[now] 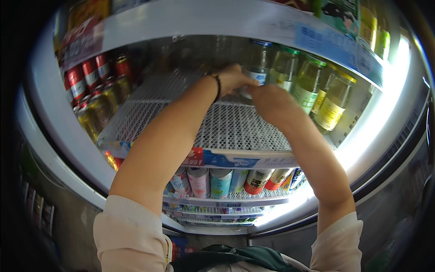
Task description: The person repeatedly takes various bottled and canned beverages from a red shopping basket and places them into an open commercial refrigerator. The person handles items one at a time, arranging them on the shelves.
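Note:
Both my hands reach onto the wire-mesh shelf [238, 125] of a lit drinks cooler. My left hand [234, 79], with a dark beaded bracelet at its wrist, is at the lower part of a clear glass bottle [261, 59] with a blue cap. Close against it, my right hand [273, 103] is bent inward at the same bottle's base. Blur and overlap hide the fingertips, so any grip is unclear. Right of them stand green-capped glass bottles [307, 83] and a yellow-capped bottle [333, 102] of pale yellow drink.
Red cans [76, 83] and gold cans [98, 105] stand in the cooler's left side. Above the hands runs the upper shelf's edge [204, 20]. Several cans, among them a teal can [221, 183], fill the shelf below. A bright light strip [377, 125] lines the right wall.

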`<state>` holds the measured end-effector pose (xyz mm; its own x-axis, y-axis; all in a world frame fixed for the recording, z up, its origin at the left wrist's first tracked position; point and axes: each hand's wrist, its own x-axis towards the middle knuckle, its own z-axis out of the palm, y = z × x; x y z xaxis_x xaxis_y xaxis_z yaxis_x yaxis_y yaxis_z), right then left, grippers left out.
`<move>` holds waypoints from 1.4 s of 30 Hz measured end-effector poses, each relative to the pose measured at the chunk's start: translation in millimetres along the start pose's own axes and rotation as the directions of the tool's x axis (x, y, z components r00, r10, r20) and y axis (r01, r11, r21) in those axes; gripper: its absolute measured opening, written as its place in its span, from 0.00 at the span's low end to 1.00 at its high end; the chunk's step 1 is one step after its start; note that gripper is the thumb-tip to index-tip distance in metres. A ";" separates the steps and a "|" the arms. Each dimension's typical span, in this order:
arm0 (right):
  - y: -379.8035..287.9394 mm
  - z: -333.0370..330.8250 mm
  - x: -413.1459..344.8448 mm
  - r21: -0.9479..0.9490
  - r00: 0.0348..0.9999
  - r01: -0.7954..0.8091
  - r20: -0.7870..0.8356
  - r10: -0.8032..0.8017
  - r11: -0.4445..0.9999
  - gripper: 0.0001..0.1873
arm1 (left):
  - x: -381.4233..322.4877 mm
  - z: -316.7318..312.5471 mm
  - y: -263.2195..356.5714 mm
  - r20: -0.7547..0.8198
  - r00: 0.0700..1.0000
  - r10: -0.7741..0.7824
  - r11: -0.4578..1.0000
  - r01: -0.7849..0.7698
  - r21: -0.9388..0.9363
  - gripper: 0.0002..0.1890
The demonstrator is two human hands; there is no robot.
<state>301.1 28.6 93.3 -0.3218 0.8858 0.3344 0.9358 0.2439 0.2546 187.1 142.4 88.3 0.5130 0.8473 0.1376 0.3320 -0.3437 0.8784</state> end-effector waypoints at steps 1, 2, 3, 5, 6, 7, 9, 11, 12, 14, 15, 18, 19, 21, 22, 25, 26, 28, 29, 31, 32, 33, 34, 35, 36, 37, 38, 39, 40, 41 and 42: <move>8.3 -1.1 -1.8 -0.033 0.998 -0.017 -0.067 0.015 0.999 0.09 | -11.0 2.1 22.2 -0.062 0.998 -0.019 0.996 0.024 0.081 0.29; 10.7 -1.3 1.9 -0.104 0.991 0.103 -0.077 -0.111 0.989 0.08 | -24.8 -6.5 33.0 -0.096 0.995 -0.011 0.970 0.034 0.239 0.29; 9.8 -11.1 -1.0 -0.258 0.986 0.149 -0.038 -0.164 0.955 0.08 | -40.7 -11.5 46.0 -0.114 0.993 0.006 0.921 0.039 0.387 0.29; 8.5 -15.7 -1.0 -0.019 0.993 0.069 -0.089 -0.071 0.997 0.10 | -100.8 -15.0 69.9 -0.089 0.995 0.037 0.748 0.031 0.663 0.23; 16.2 -15.1 -4.9 0.114 0.966 0.161 -0.223 -0.133 0.980 0.09 | -120.0 -12.0 69.6 -0.005 0.992 0.126 0.671 -0.081 0.737 0.20; 13.2 -22.8 -5.9 0.247 0.990 0.113 -0.110 -0.088 0.962 0.12 | -146.1 -13.8 62.6 0.064 0.981 0.182 0.580 -0.160 0.798 0.18; 8.2 -27.6 -23.3 0.502 1.000 0.015 -0.008 -0.013 0.865 0.14 | -226.4 -10.1 46.0 0.093 0.983 0.160 0.618 -0.173 0.767 0.13; 2.0 -34.5 -69.5 0.565 0.969 0.208 -0.229 -0.091 0.798 0.13 | -315.2 -10.0 8.4 0.071 0.992 0.106 0.768 -0.127 0.627 0.15; -11.4 -39.7 -97.2 0.591 0.943 0.321 -0.270 -0.194 0.740 0.12 | -353.1 -9.5 -23.1 0.067 0.986 0.155 0.767 -0.162 0.620 0.17; -60.4 -24.9 -127.9 0.651 0.894 0.436 -0.235 -0.381 0.621 0.11 | -427.0 -11.7 -85.1 0.057 0.964 0.260 0.754 -0.239 0.612 0.23; -103.3 -20.8 -138.4 0.679 0.853 0.466 -0.175 -0.492 0.567 0.11 | -465.8 -11.7 -96.2 -0.058 0.989 0.137 0.836 -0.083 0.543 0.23; -232.1 38.9 -150.4 0.687 0.548 0.616 -0.021 -0.837 0.386 0.13 | -563.5 -13.3 -163.0 -0.325 0.816 -0.479 0.874 0.478 -0.088 0.21; -272.2 66.5 -157.6 0.751 0.480 0.584 -0.014 -0.877 0.308 0.11 | -601.1 -4.1 -200.9 -0.414 0.748 -0.520 0.835 0.547 -0.061 0.22; -340.6 139.0 -143.8 0.861 0.377 0.483 -0.040 -0.926 0.159 0.09 | -649.7 20.2 -301.6 -0.533 0.542 -0.650 0.760 0.473 -0.447 0.22; -371.2 174.5 -149.6 0.914 0.406 0.344 0.061 -0.912 0.214 0.09 | -660.0 34.9 -330.5 -0.533 0.487 -0.691 0.721 0.512 -0.467 0.22; -452.5 271.1 -181.0 0.935 0.398 0.010 0.323 -0.859 0.356 0.09 | -699.4 89.3 -433.1 -0.467 0.312 -0.827 0.559 0.541 -0.628 0.21; -471.3 316.2 -198.4 0.930 0.400 -0.114 0.364 -0.841 0.349 0.09 | -699.4 100.3 -451.1 -0.435 0.287 -0.854 0.521 0.483 -0.704 0.20; -498.2 343.1 -223.2 0.889 0.369 -0.264 0.451 -0.812 0.374 0.11 | -701.3 131.8 -497.4 -0.459 0.135 -0.878 0.465 0.461 -0.756 0.22; -507.0 347.6 -232.8 0.832 0.317 -0.326 0.544 -0.777 0.450 0.12 | -702.5 146.9 -522.3 -0.508 0.022 -0.861 0.446 0.514 -0.733 0.25; -515.3 351.4 -248.5 0.788 0.290 -0.439 0.578 -0.763 0.430 0.11 | -683.6 143.8 -519.4 -0.496 -0.141 -0.857 0.289 0.667 -0.687 0.31; -518.3 357.2 -253.0 0.801 0.282 -0.439 0.554 -0.784 0.408 0.11 | -682.4 148.5 -534.7 -0.510 -0.130 -0.850 0.281 0.707 -0.648 0.36; -520.8 361.1 -255.9 0.811 0.274 -0.440 0.529 -0.803 0.385 0.11 | -679.2 151.0 -541.2 -0.520 -0.158 -0.840 0.270 0.709 -0.651 0.36; -522.5 365.3 -257.5 0.821 0.266 -0.441 0.505 -0.821 0.363 0.11 | -675.1 154.1 -547.2 -0.528 -0.185 -0.829 0.258 0.711 -0.654 0.37; -522.0 369.2 -259.1 0.788 0.236 -0.474 0.544 -0.806 0.393 0.11 | -671.1 157.6 -552.5 -0.536 -0.211 -0.817 0.247 0.713 -0.657 0.37; -521.7 366.1 -257.1 0.752 0.209 -0.508 0.580 -0.787 0.420 0.12 | -667.6 155.3 -549.9 -0.517 -0.220 -0.827 0.218 0.721 -0.657 0.39; -521.3 364.3 -255.1 0.714 0.181 -0.540 0.615 -0.768 0.445 0.12 | -665.2 151.9 -550.2 -0.471 -0.240 -0.849 0.159 0.733 -0.661 0.40; -520.5 365.9 -254.0 0.699 0.175 -0.557 0.627 -0.759 0.449 0.12 | -662.5 148.4 -551.8 -0.425 -0.261 -0.867 0.100 0.744 -0.661 0.41; -519.1 366.0 -253.5 0.684 0.170 -0.574 0.637 -0.752 0.450 0.13 | -660.0 144.2 -549.8 -0.381 -0.283 -0.880 0.041 0.754 -0.655 0.42; -517.6 367.1 -252.6 0.670 0.166 -0.591 0.646 -0.745 0.450 0.13 | -656.7 139.0 -543.0 -0.384 -0.278 -0.881 0.027 0.779 -0.626 0.40; -516.2 368.7 -250.9 0.675 0.173 -0.587 0.645 -0.744 0.448 0.13 | -654.5 138.3 -546.6 -0.379 -0.271 -0.885 0.037 0.771 -0.636 0.38; -515.9 368.2 -251.2 0.680 0.179 -0.584 0.640 -0.747 0.443 0.13 | -657.6 138.5 -548.8 -0.375 -0.268 -0.887 0.042 0.763 -0.645 0.36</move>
<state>-47.8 -174.4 -456.1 -0.6645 0.2287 -0.7115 0.7005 -0.1410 -0.6996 -222.9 -282.2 -547.6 -0.7293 0.2296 -0.6446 -0.1054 0.8931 0.4373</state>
